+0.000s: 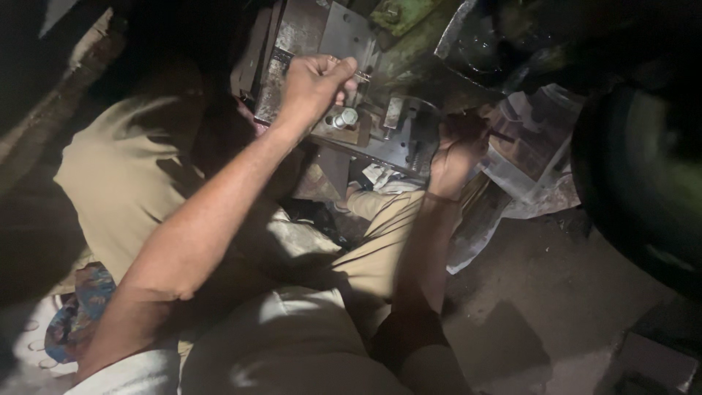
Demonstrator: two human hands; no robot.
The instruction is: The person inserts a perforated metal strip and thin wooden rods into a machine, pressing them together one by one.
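The person's left hand (pixel 316 79) is clenched over the far left part of a grey metal press block (pixel 380 139); whether it grips anything cannot be told. A short shiny steel pin (pixel 345 118) stands upright just near of that fist. The right hand (pixel 457 150), further right, grasps a thin dark rod (pixel 503 135) pointing right.
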